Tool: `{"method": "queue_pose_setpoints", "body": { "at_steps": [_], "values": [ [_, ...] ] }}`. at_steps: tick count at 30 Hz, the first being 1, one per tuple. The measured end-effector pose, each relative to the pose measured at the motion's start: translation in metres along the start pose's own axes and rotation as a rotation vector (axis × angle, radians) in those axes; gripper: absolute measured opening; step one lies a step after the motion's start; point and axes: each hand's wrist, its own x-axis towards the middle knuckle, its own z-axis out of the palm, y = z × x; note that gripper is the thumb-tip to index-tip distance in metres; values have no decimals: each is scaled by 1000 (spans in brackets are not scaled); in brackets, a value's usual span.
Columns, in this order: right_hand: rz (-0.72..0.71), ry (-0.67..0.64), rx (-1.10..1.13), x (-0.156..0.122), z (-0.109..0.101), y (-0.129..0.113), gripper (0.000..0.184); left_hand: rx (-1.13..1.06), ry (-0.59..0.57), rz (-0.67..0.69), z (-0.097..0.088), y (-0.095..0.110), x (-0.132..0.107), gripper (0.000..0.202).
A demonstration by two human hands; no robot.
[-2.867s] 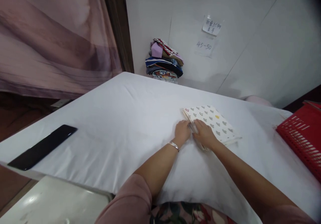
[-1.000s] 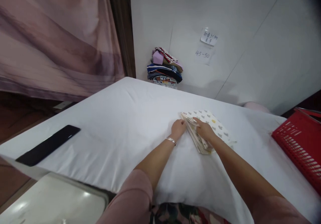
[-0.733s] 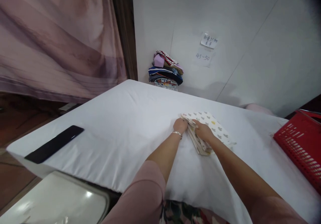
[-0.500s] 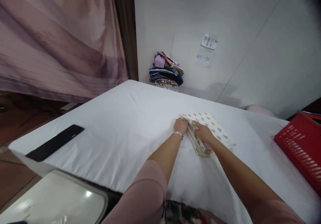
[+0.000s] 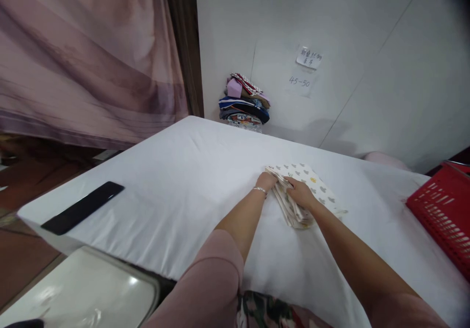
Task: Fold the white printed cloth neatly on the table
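Note:
A folded white cloth with a grey pattern [image 5: 312, 183] lies in a thick stack on the white table [image 5: 176, 181]. My left hand [image 5: 266, 180] has its fingers curled round the stack's near-left edge. My right hand [image 5: 299, 193] lies on top of the stack, fingers curled over its layered edge. A thin bracelet sits on my left wrist.
A black phone [image 5: 82, 207] lies near the table's left edge. A red plastic basket [image 5: 442, 210] stands at the right edge. A pile of folded coloured clothes [image 5: 244, 100] sits at the far end against the white wall with two paper notes. A pink curtain hangs left.
The folded cloth has become a thicker, narrower stack since 2.9 s ago. Both hands have stayed at its near edge, the left tucking in under the side.

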Motion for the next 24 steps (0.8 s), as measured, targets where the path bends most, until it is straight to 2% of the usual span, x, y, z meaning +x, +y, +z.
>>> {"method": "queue_pose_setpoints", "body": {
  "at_steps": [3,7,10,12,14,18,21,24],
  "values": [
    [-14,-11,27,0,0,-1,53,-129,31,-40,3,-4,4,33],
    [-57,-4,209,2,2,5,45,-280,62,-85,6,-9,5,34],
    [-57,141,282,10,-1,23,43,-341,78,-110,7,-11,4,34],
    [-27,247,214,18,-6,39,42,-364,74,-115,6,-11,2,33],
    [20,281,66,26,-12,57,44,-382,54,-105,6,-9,0,31],
    [206,166,-209,35,-12,84,51,-401,0,-99,6,-6,-9,27],
    [308,71,-251,35,-5,92,58,-411,-20,-122,5,-7,-16,23],
    [320,53,-258,34,0,94,62,-436,-25,-126,1,-12,-24,18]
  ]
}}
